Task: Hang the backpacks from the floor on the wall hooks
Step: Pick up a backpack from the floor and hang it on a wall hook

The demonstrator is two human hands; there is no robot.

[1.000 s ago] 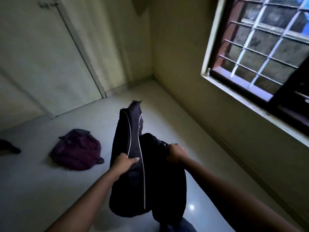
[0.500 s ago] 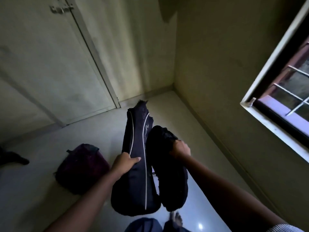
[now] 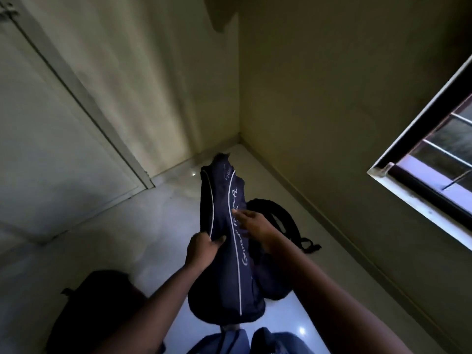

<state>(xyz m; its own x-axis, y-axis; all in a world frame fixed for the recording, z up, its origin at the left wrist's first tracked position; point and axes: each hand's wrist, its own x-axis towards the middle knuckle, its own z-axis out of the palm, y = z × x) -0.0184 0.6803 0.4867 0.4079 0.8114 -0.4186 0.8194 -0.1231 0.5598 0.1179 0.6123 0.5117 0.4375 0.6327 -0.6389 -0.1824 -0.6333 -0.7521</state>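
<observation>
Looking down into a dim room corner, the view takes in a pale glossy floor (image 3: 84,251) with small light glints, yellowish walls (image 3: 319,98) meeting at the upper centre of the frame, a closed door (image 3: 51,123) filling the upper left, and a barred window (image 3: 434,159) with a white sill at the right edge.

A navy backpack (image 3: 224,264) hangs at the centre of the frame, held off the floor. Its long axis runs up and down the picture, tilted slightly, with the frayed narrow end pointing toward the room corner and the rounded bulky end toward the lower edge. White piping lines run along its length, and white script lettering follows one of them.

The left hand (image 3: 201,249) clamps the bag's left edge, fingers curled around the fabric beside the piping. The right hand (image 3: 255,223) lies against the bag's right side with fingers spread flat; whether it grips anything cannot be told.

Just right of it, a darker bag (image 3: 273,264) with looped black straps (image 3: 283,215) sits behind the right forearm; I cannot tell whether it is joined to the navy one. Another dark backpack (image 3: 97,310) lies on the floor at the lower left.
</observation>
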